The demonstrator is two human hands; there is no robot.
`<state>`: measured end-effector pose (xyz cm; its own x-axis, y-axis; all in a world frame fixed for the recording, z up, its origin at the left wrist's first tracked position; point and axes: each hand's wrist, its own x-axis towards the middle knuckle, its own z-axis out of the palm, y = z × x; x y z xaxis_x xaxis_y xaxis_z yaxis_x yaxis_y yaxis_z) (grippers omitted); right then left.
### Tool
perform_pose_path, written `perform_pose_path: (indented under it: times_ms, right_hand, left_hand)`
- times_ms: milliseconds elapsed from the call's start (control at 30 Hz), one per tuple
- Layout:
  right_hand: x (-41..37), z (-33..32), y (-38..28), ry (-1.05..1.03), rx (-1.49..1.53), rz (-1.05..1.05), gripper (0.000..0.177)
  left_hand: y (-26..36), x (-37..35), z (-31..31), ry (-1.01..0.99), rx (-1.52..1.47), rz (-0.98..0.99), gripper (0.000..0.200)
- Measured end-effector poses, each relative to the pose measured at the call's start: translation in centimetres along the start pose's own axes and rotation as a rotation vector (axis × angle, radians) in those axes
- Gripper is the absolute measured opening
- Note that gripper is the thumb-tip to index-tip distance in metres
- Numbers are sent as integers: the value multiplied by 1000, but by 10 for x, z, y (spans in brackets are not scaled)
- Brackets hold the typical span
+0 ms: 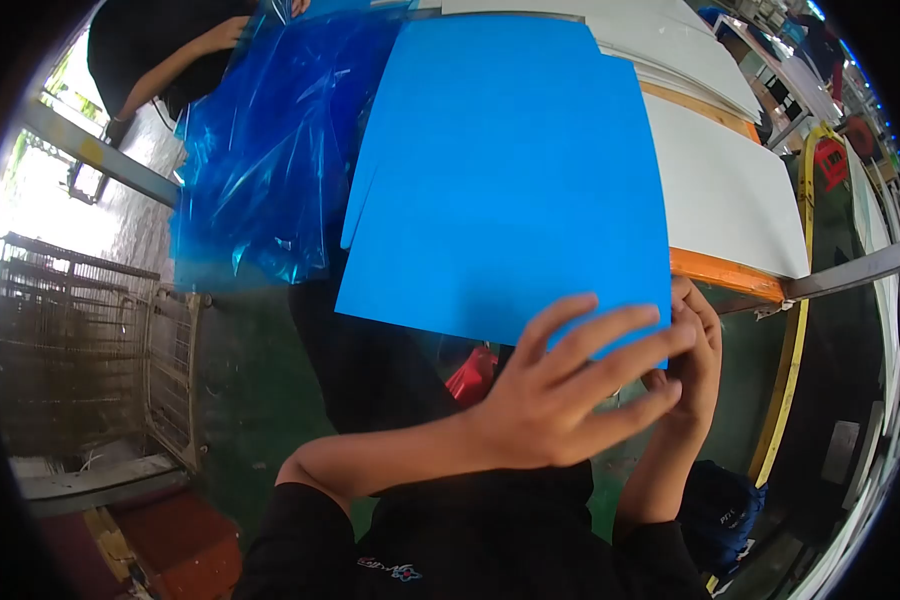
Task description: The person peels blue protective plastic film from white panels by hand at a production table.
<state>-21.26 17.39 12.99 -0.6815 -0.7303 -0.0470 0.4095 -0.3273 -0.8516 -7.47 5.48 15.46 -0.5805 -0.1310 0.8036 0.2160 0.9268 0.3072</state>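
Note:
A large flat blue sheet (510, 170) lies in front of me, its near edge jutting past the table toward my body. My left hand (570, 390) reaches across to the sheet's near right corner, with its fingers spread over and just below that corner. At the same corner, my right hand (698, 345) has its fingers bent around the sheet's right edge. Part of that grip is hidden behind my left fingers. Another blue edge shows under the sheet on its left side.
Crinkled transparent blue film (270, 170) hangs left of the sheet, with another person's hand (228, 35) at its top. White boards (730, 180) lie on an orange-edged support (730, 273) at right. A wire cage cart (80, 340) stands left; a blue bag (720, 515) lies low right.

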Motion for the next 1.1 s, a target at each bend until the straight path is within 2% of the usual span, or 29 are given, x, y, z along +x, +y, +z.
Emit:
perform_pose_path:
  times_ms: [33, 100, 200, 233, 267, 367, 400, 467, 533, 633, 733, 867, 1100]
  right_hand:
    - [0, 2, 1, 18, 5, 3, 20]
    - [-1, -4, -3, -76, 53, 89, 20]
    - [-7, 2, 5, 136, -161, 53, 20]
    - [-10, 1, 7, 222, -263, 34, 20]
    - [-13, -9, 5, 185, -314, 23, 20]
    - [-27, -4, -5, 363, -761, -242, 21]
    - [-32, 9, -8, 390, -762, -378, 18]
    - [-37, 29, -18, 116, -1126, -685, 10]
    - [-22, 57, -21, -247, -1301, -827, 13]
    - [-1, 76, -10, -431, -1410, -852, 29]
    - [11, 80, 0, -489, -1427, -891, 30]
    - [16, 86, 0, -553, -1437, -836, 26]
    - [20, 94, 2, -530, -1382, -654, 22]
  left_hand:
    - [4, -10, -2, 0, -77, -15, 16]
    - [10, -31, -7, 2, -242, -45, 16]
    - [15, -73, -2, -170, -765, -352, 12]
    - [13, -78, -5, -194, -800, -471, 12]
    - [5, -81, -10, -219, -831, -589, 11]
    - [-14, -88, -24, -275, -813, -830, 13]
    - [-20, -87, -28, -230, -831, -851, 14]
    - [-25, -83, -30, -106, -944, -950, 18]
    - [-27, -80, -27, 45, -1068, -995, 22]
    - [-29, -77, -31, 79, -1098, -1009, 22]
    - [-23, -73, -36, 80, -1072, -995, 17]
    - [-22, -75, -36, 78, -1012, -998, 14]
    - [-29, -68, -39, 17, -1005, -1015, 11]
